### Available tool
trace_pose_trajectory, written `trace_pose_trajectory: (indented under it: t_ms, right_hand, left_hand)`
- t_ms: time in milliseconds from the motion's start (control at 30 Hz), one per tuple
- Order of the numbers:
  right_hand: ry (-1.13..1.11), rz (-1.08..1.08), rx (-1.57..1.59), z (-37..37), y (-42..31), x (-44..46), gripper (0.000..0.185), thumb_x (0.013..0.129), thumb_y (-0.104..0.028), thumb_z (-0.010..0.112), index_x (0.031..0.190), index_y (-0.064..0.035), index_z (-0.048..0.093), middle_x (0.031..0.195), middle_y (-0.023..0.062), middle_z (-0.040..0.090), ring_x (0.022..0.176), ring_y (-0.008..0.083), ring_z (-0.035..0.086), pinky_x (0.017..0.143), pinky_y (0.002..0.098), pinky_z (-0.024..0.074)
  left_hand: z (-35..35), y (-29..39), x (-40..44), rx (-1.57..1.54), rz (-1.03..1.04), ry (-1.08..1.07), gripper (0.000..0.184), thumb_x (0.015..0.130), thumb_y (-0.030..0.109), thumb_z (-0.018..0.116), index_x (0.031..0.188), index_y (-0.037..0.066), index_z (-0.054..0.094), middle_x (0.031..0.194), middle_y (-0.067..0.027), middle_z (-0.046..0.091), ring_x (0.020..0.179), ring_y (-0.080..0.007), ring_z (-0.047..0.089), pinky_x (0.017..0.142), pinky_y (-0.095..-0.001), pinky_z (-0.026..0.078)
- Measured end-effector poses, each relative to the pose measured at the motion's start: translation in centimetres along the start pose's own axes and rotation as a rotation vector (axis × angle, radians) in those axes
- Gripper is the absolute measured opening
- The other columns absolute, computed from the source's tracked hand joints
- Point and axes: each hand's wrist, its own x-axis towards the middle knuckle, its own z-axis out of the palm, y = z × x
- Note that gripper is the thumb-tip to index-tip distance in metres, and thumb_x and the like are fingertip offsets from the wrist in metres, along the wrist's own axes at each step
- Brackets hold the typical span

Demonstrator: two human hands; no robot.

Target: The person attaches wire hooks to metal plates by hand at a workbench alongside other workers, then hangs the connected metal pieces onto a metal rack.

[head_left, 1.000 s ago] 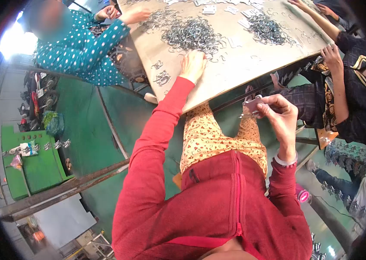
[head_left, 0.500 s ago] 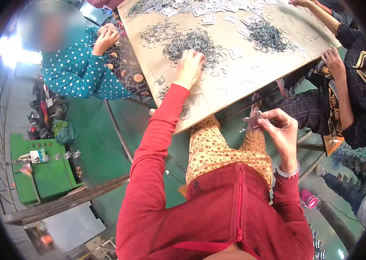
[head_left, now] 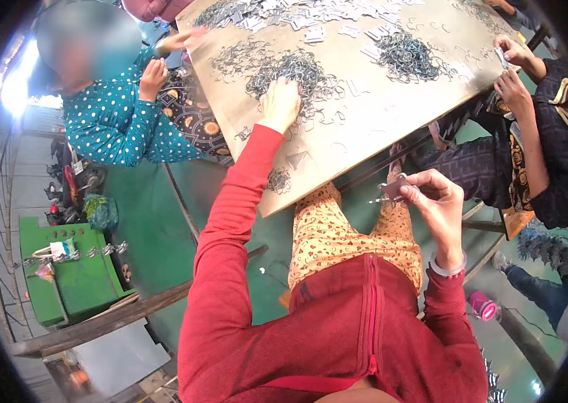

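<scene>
My left hand (head_left: 280,106) reaches onto a pile of small bent metal wire clips (head_left: 300,70) on the table. Its fingers are curled down and close together at the near edge of the pile; whatever sits between the fingertips is hidden. Above my lap, off the table's near edge, my right hand (head_left: 437,201) pinches a small flat metal plate (head_left: 395,189) between thumb and fingers. Thin prongs stick out from the plate's left side. A smaller cluster of clips (head_left: 279,180) lies by the table corner closest to me.
The brown-covered table (head_left: 358,134) also bears another clip pile (head_left: 408,57) and many flat metal plates (head_left: 314,33). A co-worker in a dotted top (head_left: 106,121) sits at left; another in dark clothes (head_left: 556,154) sits at right, hands at the table edge. A green bench (head_left: 69,289) stands lower left.
My left hand has shifted slightly left and down in view, along with the table. My right hand keeps its pinch on the plate. The left co-worker's one arm now stretches toward the table; the right co-worker's hands have come together.
</scene>
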Motion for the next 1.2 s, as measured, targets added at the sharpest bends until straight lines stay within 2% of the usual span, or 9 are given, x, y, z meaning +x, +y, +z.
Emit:
trace_pose_trajectory:
  t_ms: [167, 233, 300, 367, 433, 500, 567, 800, 1200]
  right_hand:
    - [-0.021, 0.01, 0.015, 0.5, 0.6, 0.5, 0.008, 0.079, 0.003, 0.065, 0.087, 0.0038, 0.062, 0.08, 0.0058, 0.065, 0.065, 0.0079, 0.06, 0.058, 0.0191, 0.0496]
    - [-0.009, 0.025, 0.027, 0.5, 0.6, 0.4, 0.008, 0.079, 0.002, 0.065, 0.086, 0.0036, 0.062, 0.079, 0.0054, 0.065, 0.065, 0.0079, 0.06, 0.058, 0.0188, 0.0491]
    - [-0.011, 0.047, 0.013, 0.3, 0.6, 0.4, 0.009, 0.078, 0.002, 0.066, 0.087, 0.0033, 0.063, 0.078, 0.0048, 0.064, 0.064, 0.0083, 0.06, 0.057, 0.0189, 0.0483]
    - [0.013, -0.052, -0.103, 0.1, 0.5, 0.5, 0.01, 0.077, 0.001, 0.067, 0.086, 0.003, 0.063, 0.076, 0.0044, 0.064, 0.065, 0.0082, 0.06, 0.057, 0.0195, 0.0482]
    - [0.035, -0.007, -0.063, -0.1, 0.8, 0.7, 0.011, 0.076, 0.001, 0.068, 0.086, 0.003, 0.063, 0.077, 0.0044, 0.064, 0.066, 0.0083, 0.059, 0.058, 0.0204, 0.0483]
    - [0.046, 0.006, -0.014, -0.1, 1.2, 0.7, 0.01, 0.076, 0.002, 0.068, 0.084, 0.003, 0.063, 0.077, 0.0043, 0.064, 0.067, 0.0084, 0.059, 0.059, 0.0208, 0.0482]
    - [0.014, -0.021, -0.022, 0.0, 1.1, 0.9, 0.009, 0.077, 0.003, 0.067, 0.084, 0.0039, 0.063, 0.077, 0.0054, 0.064, 0.065, 0.0088, 0.059, 0.059, 0.0212, 0.0484]
    - [0.009, -0.03, 0.014, 0.4, 1.1, 1.0, 0.008, 0.077, 0.006, 0.065, 0.084, 0.0045, 0.062, 0.076, 0.0054, 0.063, 0.064, 0.0092, 0.059, 0.058, 0.0215, 0.0493]
    - [0.026, -0.044, -0.021, -0.2, 1.9, 1.1, 0.009, 0.075, 0.006, 0.066, 0.082, 0.0045, 0.062, 0.076, 0.0048, 0.063, 0.064, 0.0086, 0.059, 0.057, 0.0209, 0.0488]
  left_hand:
    - [-0.3, 2.5, 2.6, -0.154, 0.055, 0.083, 0.019, 0.08, 0.025, 0.061, 0.088, 0.01, 0.067, 0.082, -0.0106, 0.06, 0.084, -0.0292, 0.059, 0.072, -0.0403, 0.048]
    - [2.1, 3.7, 4.0, -0.142, 0.042, 0.054, 0.017, 0.08, 0.024, 0.06, 0.083, 0.009, 0.068, 0.079, -0.0113, 0.06, 0.085, -0.0289, 0.059, 0.072, -0.0404, 0.049]
    - [4.0, 4.7, 5.0, -0.237, -0.074, -0.133, 0.015, 0.08, 0.019, 0.059, 0.085, 0.008, 0.067, 0.081, -0.014, 0.06, 0.085, -0.0311, 0.059, 0.07, -0.0435, 0.049]
    - [5.5, 5.5, 4.7, -0.085, -0.023, -0.031, 0.022, 0.077, 0.013, 0.057, 0.098, 0.006, 0.061, 0.086, -0.0162, 0.06, 0.086, -0.0336, 0.059, 0.069, -0.0473, 0.049]
    - [8.6, 5.7, 4.6, -0.052, -0.014, 0.136, 0.038, 0.074, 0.008, 0.055, 0.112, 0.003, 0.051, 0.099, -0.0174, 0.056, 0.092, -0.035, 0.056, 0.071, -0.0498, 0.048]
    - [8.3, 6.0, 4.2, 0.011, -0.023, 0.029, 0.048, 0.072, 0.006, 0.056, 0.118, 0.0, 0.045, 0.107, -0.0179, 0.052, 0.097, -0.0337, 0.052, 0.073, -0.0476, 0.049]
    - [6.6, 6.3, 3.5, 0.003, 0.045, 0.086, 0.044, 0.071, 0.005, 0.056, 0.114, -0.001, 0.046, 0.107, -0.0175, 0.049, 0.098, -0.0328, 0.05, 0.074, -0.0441, 0.05]
    - [7.4, 5.5, 3.7, -0.054, 0.012, 0.058, 0.014, 0.073, 0.002, 0.054, 0.086, -0.002, 0.055, 0.095, -0.0174, 0.051, 0.093, -0.0311, 0.053, 0.07, -0.0402, 0.052]
    - [7.0, 6.5, 3.8, -0.046, 0.034, 0.006, 0.015, 0.074, 0.004, 0.054, 0.085, -0.005, 0.058, 0.097, -0.021, 0.052, 0.095, -0.0339, 0.053, 0.072, -0.0445, 0.051]
